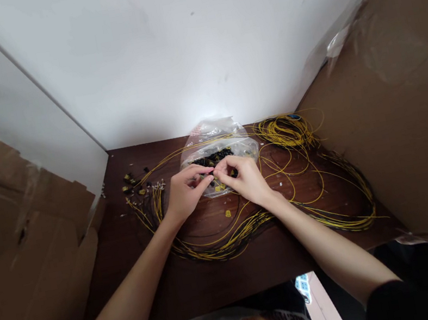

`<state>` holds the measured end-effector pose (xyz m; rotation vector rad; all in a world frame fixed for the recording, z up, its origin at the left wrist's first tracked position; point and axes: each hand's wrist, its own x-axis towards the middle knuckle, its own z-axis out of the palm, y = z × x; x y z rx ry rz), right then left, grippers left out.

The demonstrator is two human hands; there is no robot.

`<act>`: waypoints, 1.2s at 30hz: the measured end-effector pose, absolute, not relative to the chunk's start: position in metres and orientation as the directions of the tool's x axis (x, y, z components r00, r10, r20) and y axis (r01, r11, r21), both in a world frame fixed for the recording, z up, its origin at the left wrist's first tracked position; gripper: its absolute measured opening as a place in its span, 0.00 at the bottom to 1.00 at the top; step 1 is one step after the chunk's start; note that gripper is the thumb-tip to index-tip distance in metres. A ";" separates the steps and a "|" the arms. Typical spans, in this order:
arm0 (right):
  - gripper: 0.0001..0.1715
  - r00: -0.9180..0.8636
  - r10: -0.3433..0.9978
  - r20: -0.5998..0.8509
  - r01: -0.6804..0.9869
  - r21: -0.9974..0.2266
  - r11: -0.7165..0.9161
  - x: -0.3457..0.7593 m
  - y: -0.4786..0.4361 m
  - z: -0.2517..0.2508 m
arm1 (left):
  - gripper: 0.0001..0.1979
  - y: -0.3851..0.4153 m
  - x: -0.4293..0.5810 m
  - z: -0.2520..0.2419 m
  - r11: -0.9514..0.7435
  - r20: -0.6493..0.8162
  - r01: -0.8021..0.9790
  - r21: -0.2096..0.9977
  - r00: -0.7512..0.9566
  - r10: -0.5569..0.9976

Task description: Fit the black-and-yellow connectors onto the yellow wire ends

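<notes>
My left hand (187, 191) and my right hand (243, 177) meet fingertip to fingertip over a clear plastic bag (215, 129). Both are closed in a pinch; a tiny dark piece shows between the tips, too small to name. Small black and yellow parts (213, 157) fill the bag's opening. Below my wrists, a long bundle of yellow and black wires (225, 249) curves across the table. Its left ends carry small whitish tips (156, 185), near my left hand. One small yellow piece (228, 214) lies in front of the bag.
A coil of yellow wire (286, 133) lies at the back right. Several black and yellow pieces (129, 180) sit at the back left. Cardboard (408, 109) stands on the right, more cardboard (16, 261) on the left, and a white wall (194, 47) behind the brown table (219, 286).
</notes>
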<state>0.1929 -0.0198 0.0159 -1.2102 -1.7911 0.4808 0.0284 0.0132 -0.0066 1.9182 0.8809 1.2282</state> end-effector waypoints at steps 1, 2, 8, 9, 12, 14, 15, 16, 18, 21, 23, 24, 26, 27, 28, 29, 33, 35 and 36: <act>0.07 -0.123 0.878 0.462 0.536 -0.713 0.451 0.193 -0.020 0.015 | 0.07 0.014 0.028 -0.007 -0.532 0.465 0.167 0.830 0.319 0.826; 0.07 -0.124 0.875 0.468 0.538 -0.709 0.456 0.192 -0.020 0.014 | 0.07 0.014 0.028 -0.008 -0.527 0.464 0.157 0.835 0.313 0.828; 0.07 -0.115 0.871 0.478 0.542 -0.704 0.459 0.190 -0.019 0.009 | 0.07 0.015 0.028 -0.011 -0.533 0.474 0.159 0.831 0.299 0.828; 0.07 -0.113 0.873 0.474 0.543 -0.706 0.454 0.190 -0.019 0.009 | 0.07 0.015 0.028 -0.010 -0.539 0.476 0.175 0.824 0.300 0.826; 0.08 -0.118 0.882 0.456 0.542 -0.714 0.442 0.190 -0.018 0.009 | 0.07 0.015 0.028 -0.009 -0.539 0.469 0.231 0.810 0.296 0.832; 0.11 -0.135 0.886 0.444 0.540 -0.717 0.441 0.191 -0.018 0.011 | 0.08 0.015 0.028 -0.009 -0.524 0.455 0.257 0.812 0.285 0.844; 0.12 -0.144 0.887 0.439 0.541 -0.715 0.442 0.192 -0.018 0.012 | 0.08 0.015 0.028 -0.009 -0.515 0.448 0.263 0.816 0.277 0.850; 0.12 -0.153 0.887 0.435 0.546 -0.711 0.443 0.193 -0.017 0.012 | 0.08 0.015 0.028 -0.010 -0.506 0.440 0.269 0.820 0.270 0.857; 0.11 -0.171 0.889 0.425 0.561 -0.700 0.442 0.195 -0.016 0.013 | 0.08 0.016 0.028 -0.010 -0.486 0.424 0.279 0.828 0.256 0.869; 0.09 -0.228 0.891 0.393 0.601 -0.663 0.447 0.199 -0.014 0.011 | 0.08 0.017 0.028 -0.010 -0.456 0.401 0.277 0.846 0.232 0.886; 0.08 -0.286 0.889 0.358 0.640 -0.620 0.455 0.201 -0.013 0.009 | 0.08 0.017 0.028 -0.010 -0.438 0.390 0.253 0.863 0.220 0.894; 0.07 -0.315 0.887 0.339 0.659 -0.594 0.461 0.202 -0.013 0.008 | 0.08 0.018 0.028 -0.010 -0.432 0.386 0.237 0.870 0.214 0.897; 0.06 -0.368 0.878 0.307 0.687 -0.546 0.479 0.202 -0.013 0.007 | 0.08 0.018 0.028 -0.010 -0.421 0.381 0.211 0.882 0.207 0.901; 0.05 -0.391 0.872 0.294 0.694 -0.529 0.489 0.202 -0.014 0.007 | 0.08 0.019 0.028 -0.010 -0.418 0.379 0.203 0.886 0.204 0.903; 0.04 -0.409 0.867 0.284 0.697 -0.516 0.498 0.202 -0.014 0.007 | 0.08 0.019 0.028 -0.010 -0.415 0.378 0.199 0.888 0.200 0.904; 0.04 -0.420 0.864 0.278 0.700 -0.507 0.503 0.202 -0.014 0.008 | 0.08 0.019 0.028 -0.010 -0.413 0.376 0.199 0.889 0.198 0.905; 0.04 -0.445 0.850 0.281 0.708 -0.471 0.526 0.202 -0.015 0.008 | 0.07 0.019 0.028 -0.010 -0.411 0.375 0.201 0.889 0.195 0.906; 0.04 -0.450 0.846 0.286 0.714 -0.454 0.533 0.202 -0.014 0.007 | 0.07 0.019 0.028 -0.010 -0.412 0.375 0.197 0.890 0.197 0.906; 0.04 -0.453 0.845 0.286 0.718 -0.445 0.535 0.202 -0.014 0.007 | 0.07 0.019 0.028 -0.010 -0.412 0.375 0.196 0.890 0.198 0.905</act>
